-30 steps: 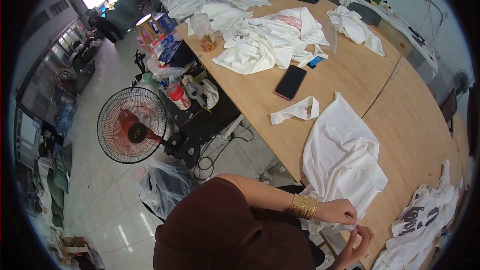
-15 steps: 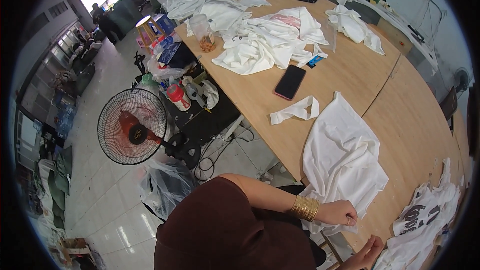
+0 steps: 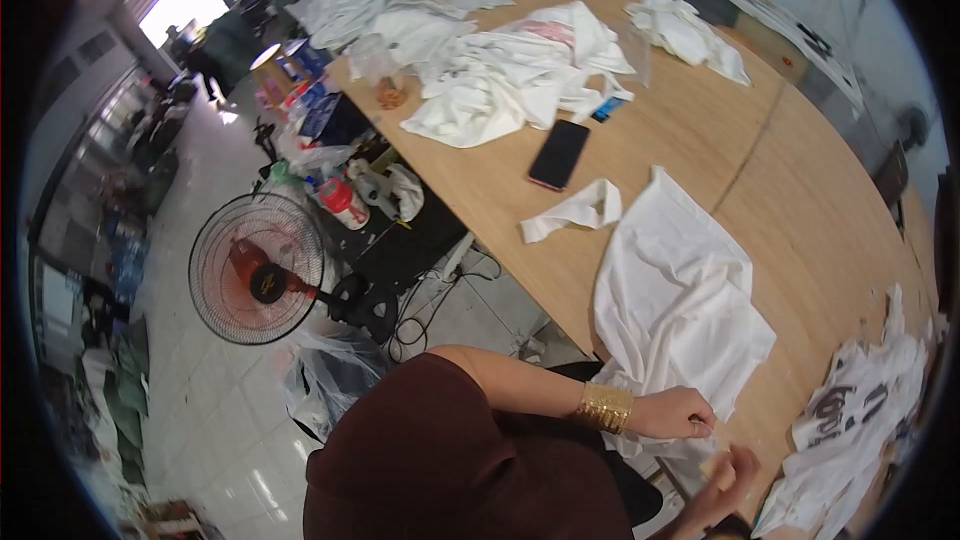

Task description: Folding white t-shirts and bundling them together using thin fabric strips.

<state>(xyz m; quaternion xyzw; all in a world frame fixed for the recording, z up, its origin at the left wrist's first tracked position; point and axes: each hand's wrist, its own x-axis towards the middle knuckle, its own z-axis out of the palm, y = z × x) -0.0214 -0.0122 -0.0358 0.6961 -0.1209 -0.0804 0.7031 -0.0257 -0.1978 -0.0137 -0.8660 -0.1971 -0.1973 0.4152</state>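
My left hand (image 3: 675, 413), with gold bangles (image 3: 606, 407) on its wrist, is closed in a pinch on the lower edge of a white cloth piece (image 3: 672, 280). The cloth lies loosely folded along the table's near left side, and its lower end hangs past the edge. Close by on the right is my right hand (image 3: 728, 485), raised near the cloth's lower end with its fingers curled. Motion blurs those fingers, so whether they hold anything is hidden.
On the wooden table (image 3: 800, 240) lie a white strip (image 3: 575, 212), a phone (image 3: 559, 154) and a white cloth heap (image 3: 510, 75). Printed white fabric (image 3: 850, 420) lies at right. A clear jar (image 3: 388, 90) stands near the left edge. A fan (image 3: 258, 268) stands on the floor.
The view has shifted slightly. My right hand has risen a little and moved toward the left hand, its fingers now blurred. The left hand stays closed at the cloth.
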